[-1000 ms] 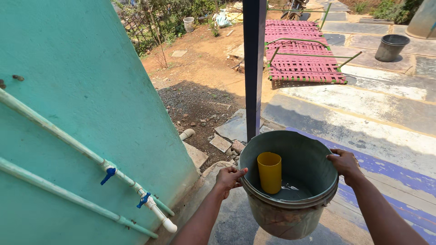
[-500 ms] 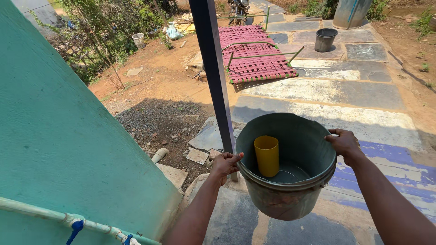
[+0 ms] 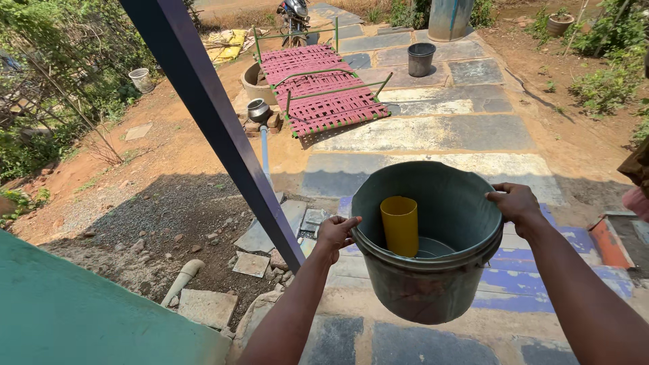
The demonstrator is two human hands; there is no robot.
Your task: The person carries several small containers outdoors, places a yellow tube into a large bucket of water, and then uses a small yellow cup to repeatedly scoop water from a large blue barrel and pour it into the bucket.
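Your left hand (image 3: 336, 233) is curled over the near-left rim of the grey-green bucket (image 3: 433, 284), fingers hooked on the edge. Your right hand (image 3: 515, 204) is closed on the rim at the far right, thumb on top. The bucket hangs in the air between your two hands, held upright over the paved ground, off the floor. Inside it a yellow cup (image 3: 400, 225) stands upright against the left wall, with a little water at the bottom around it.

Bottom left: corner of a teal wall (image 3: 88, 321). Just past it, a dark blue post (image 3: 216, 125) runs diagonally up to the top-left, landing beside loose stone slabs (image 3: 251, 263) and a short white pipe stub (image 3: 184, 272) on gravel.

Under the bucket: stone paving (image 3: 433, 132) with blue-painted patches near you.

Farther out: a pink woven cot with green frame (image 3: 318, 94), tilted on the paving; a small metal pot (image 3: 257, 109) left of it. Beyond that, a black bucket (image 3: 420, 59), then a large grey drum (image 3: 450, 17) at the top edge. Shrubs line the left and right sides.
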